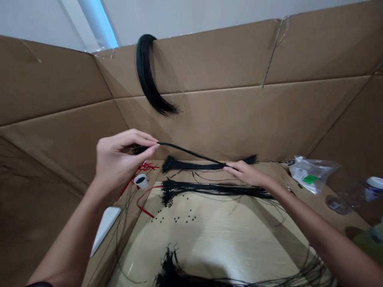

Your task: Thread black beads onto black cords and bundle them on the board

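Note:
A thin bundle of black cords [191, 152] stretches between my two hands, above the table. My left hand [122, 153] pinches one end between thumb and fingers, with frayed tips sticking out behind the grip. At the other end, my right hand [243, 172] has its fingers closed on the cords. Behind the right hand lies one thicker bundle of black cords [197, 164] against the cardboard. Nearer to me, another bundle [209, 188] lies across the board, and a dark bundle [179, 273] is at the bottom edge, partly out of view.
Cardboard walls [221, 115] surround the table, with a hank of black cords [146, 75] draped over the back one. A white cup [141, 181] of black bits, small black beads [176, 219] and red ribbon [143, 208] are at left. A plastic bag [311, 171] lies right.

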Available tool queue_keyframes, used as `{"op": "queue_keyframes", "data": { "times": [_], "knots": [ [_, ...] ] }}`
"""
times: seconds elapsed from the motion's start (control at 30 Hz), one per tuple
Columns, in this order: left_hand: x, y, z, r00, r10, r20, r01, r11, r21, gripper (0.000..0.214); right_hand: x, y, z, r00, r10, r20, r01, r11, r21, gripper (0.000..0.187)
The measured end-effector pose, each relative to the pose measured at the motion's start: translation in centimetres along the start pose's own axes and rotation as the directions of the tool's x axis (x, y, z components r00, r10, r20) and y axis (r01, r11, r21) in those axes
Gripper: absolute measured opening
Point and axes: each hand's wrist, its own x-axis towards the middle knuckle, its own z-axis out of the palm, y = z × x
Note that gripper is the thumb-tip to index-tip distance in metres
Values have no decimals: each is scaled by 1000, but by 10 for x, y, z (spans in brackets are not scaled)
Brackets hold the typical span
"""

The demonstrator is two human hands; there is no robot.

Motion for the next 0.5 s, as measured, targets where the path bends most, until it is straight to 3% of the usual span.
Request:
{"op": "queue_keyframes", "data": {
  "times": [0.2, 0.5],
  "knots": [
    [1, -3, -31, 988, 16, -152, -7, 998, 60, 11, -20, 26, -10, 998, 58, -27, -60, 994, -89, 60],
    [-19, 3, -55, 962, -80, -263, 107, 990, 90, 10, -27, 11, -73, 996, 45, -72, -61, 969, -241, 56]
  ]
}}
